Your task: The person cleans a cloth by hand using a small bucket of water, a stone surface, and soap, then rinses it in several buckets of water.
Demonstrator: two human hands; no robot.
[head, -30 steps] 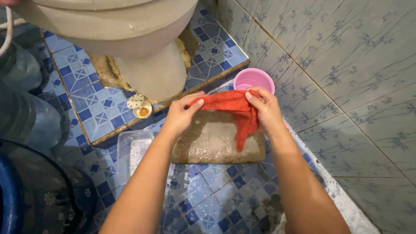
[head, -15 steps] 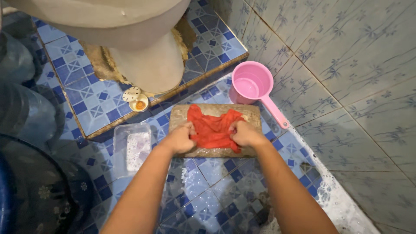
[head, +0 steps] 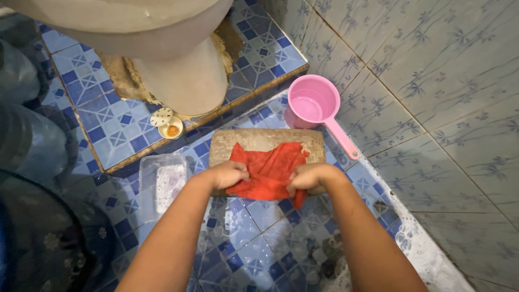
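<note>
Red cloth (head: pixel 268 170), centre frame, spread crosswise on the board (head: pixel 259 139); left hand (head: pixel 227 174) and right hand (head: pixel 307 177) clenched on its near corners.

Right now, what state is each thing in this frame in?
Red cloth: wet-looking, spread on the board, gripped at both sides.
Wooden board: flat on the floor, wet.
Pink dipper: upright, water inside.
Clear tub: open, suds inside.
Left hand: closed on the cloth.
Right hand: closed on the cloth.
Floor tiles: wet, soapy.
</note>
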